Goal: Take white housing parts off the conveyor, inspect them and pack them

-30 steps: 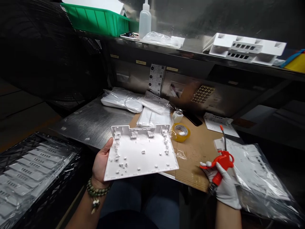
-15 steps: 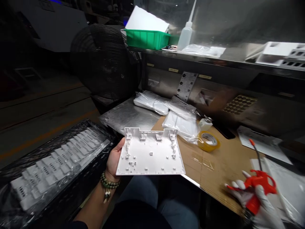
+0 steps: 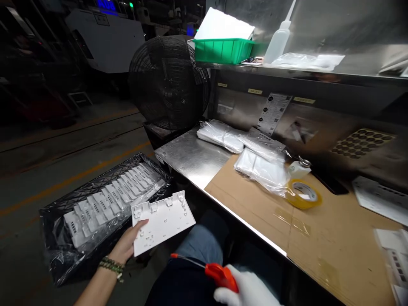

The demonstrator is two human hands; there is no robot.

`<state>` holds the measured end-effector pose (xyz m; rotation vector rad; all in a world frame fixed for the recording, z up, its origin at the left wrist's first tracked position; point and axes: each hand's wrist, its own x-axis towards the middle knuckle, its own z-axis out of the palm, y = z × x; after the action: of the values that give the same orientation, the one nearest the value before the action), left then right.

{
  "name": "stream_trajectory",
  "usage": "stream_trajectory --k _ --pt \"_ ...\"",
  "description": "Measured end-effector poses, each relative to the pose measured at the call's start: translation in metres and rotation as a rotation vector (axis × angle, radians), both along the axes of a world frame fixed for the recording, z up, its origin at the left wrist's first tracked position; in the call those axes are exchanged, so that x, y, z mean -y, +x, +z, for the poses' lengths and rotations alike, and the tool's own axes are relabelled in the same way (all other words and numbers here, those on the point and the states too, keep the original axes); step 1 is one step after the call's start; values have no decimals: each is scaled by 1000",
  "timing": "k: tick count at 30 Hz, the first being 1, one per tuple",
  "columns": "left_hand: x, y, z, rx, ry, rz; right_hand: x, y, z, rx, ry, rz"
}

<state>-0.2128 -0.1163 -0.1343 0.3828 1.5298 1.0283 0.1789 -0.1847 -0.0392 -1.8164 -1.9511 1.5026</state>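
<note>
My bare left hand (image 3: 127, 246), with a bead bracelet on the wrist, grips a flat white plastic panel (image 3: 162, 221) by its left edge. The panel hangs low beside my knee, next to a black crate (image 3: 63, 255) lined with clear plastic and filled with several upright white panels (image 3: 108, 202). My right hand (image 3: 248, 293), in a white glove, is closed round a red air blow gun (image 3: 219, 274). The gun's thin nozzle points left over my lap.
A steel bench (image 3: 191, 155) carries a cardboard sheet (image 3: 318, 238), bagged white parts (image 3: 261, 168), a yellow tape roll (image 3: 304, 193) and a small bottle (image 3: 298, 169). A black fan (image 3: 168, 83) stands at the bench's left end. The shelf above holds a green bin (image 3: 223, 49) and a squeeze bottle (image 3: 279, 38).
My view has swung left. My left hand has lowered the panel from in front of the bench down beside the crate. My right hand has brought the blow gun down to my lap.
</note>
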Motion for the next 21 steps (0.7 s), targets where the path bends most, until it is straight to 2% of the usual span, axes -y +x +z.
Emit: stream_trajectory --k 2,4,7,10,13,16,21 --pt "-5 11 -15 -102 62 -8 -6 -17 -1 116 7 35" --pt "-11 17 -23 -255 154 -60 -10 -23 -1 199 8 67" --pt "-22 19 -23 -444 339 -266 -13 -13 3 181 29 41" --pt "-32 23 -19 -520 508 -506 -15 6 5 162 68 -10" --pt "-40 27 -20 -545 587 -620 -16 21 0 148 54 23" --pt "-42 30 -30 -535 548 -556 -14 28 -4 223 88 -31" --pt "-29 42 -60 -421 249 -118 -9 22 2 129 45 37"
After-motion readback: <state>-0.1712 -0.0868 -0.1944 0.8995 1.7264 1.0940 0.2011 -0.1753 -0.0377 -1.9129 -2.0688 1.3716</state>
